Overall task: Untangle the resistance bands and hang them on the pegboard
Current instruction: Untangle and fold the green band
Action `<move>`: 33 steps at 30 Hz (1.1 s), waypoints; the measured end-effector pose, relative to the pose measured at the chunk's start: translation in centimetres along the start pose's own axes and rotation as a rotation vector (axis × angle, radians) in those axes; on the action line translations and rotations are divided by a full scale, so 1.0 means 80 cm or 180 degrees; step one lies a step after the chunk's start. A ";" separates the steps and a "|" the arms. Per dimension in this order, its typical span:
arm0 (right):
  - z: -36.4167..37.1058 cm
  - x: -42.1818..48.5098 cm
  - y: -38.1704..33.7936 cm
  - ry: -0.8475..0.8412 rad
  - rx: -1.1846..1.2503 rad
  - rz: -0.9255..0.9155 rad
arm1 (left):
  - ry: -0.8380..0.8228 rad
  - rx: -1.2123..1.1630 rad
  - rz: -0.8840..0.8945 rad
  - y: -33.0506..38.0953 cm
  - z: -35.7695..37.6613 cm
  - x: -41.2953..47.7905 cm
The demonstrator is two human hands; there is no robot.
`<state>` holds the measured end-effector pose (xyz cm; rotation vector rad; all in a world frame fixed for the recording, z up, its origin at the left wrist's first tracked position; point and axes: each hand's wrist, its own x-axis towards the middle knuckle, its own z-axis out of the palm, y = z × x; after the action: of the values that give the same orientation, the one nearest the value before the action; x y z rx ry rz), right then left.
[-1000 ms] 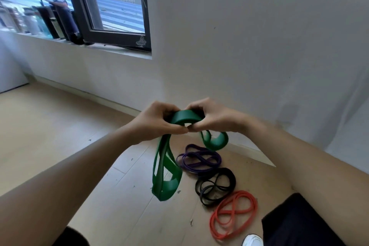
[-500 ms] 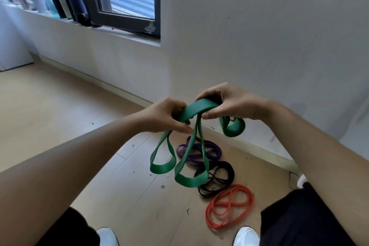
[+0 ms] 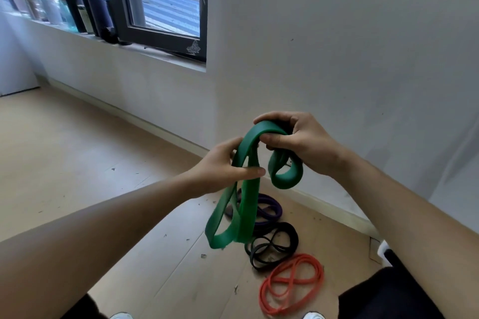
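The green band [image 3: 248, 202] hung in the air in front of a pale wall [image 3: 337, 46], gripped by both hands. The right hand [image 3: 298, 145] pinched its top fold, fingers curled round it, and a short loop drooped just beneath that hand. The left hand [image 3: 223, 166] had its fingers wrapped round the longer strands a little lower, thumb laid across them; these strands dangled in twisted loops above the wooden floor [image 3: 77, 163].

Below and behind the green band, three more lay coiled on the floor in a row: a purple band [image 3: 274, 211], partly hidden by the green strands, then a black band [image 3: 291, 235], then a red band [image 3: 291, 282] farthest from it. How the green loops crossed inside the right hand could not be made out.

Up and to the left of the green band was a dark-framed window [image 3: 160, 8], with blurred bottles [image 3: 85, 10] lined along its sill. Dark clothing [image 3: 388, 292] was cut off at the frame's bottom.
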<state>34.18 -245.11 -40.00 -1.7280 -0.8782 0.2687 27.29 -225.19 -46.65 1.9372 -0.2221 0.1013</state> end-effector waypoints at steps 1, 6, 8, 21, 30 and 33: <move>-0.003 -0.002 -0.001 0.0062 0.0111 -0.0001 | 0.0083 -0.0028 0.0026 0.001 0.003 0.002; -0.023 -0.010 -0.002 0.0213 0.0377 0.0058 | 0.0149 -0.0317 0.0033 0.007 0.007 0.005; -0.035 -0.014 -0.001 0.0121 0.0356 0.0137 | 0.0073 -0.0308 0.0070 0.008 0.006 0.004; -0.047 -0.027 0.020 -0.0747 -0.1006 0.0910 | 0.0014 0.0093 0.0425 0.039 -0.018 0.001; 0.015 -0.006 0.003 -0.0477 -0.1080 0.0155 | -0.0084 0.1206 0.0758 0.031 -0.036 -0.003; 0.018 -0.003 -0.001 -0.0442 -0.1222 -0.0002 | -0.0014 0.1219 0.0576 0.022 -0.037 -0.008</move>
<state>33.17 -244.24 -40.51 -2.0818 -1.0845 0.2321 26.42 -222.99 -44.08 2.2946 -0.4044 0.2760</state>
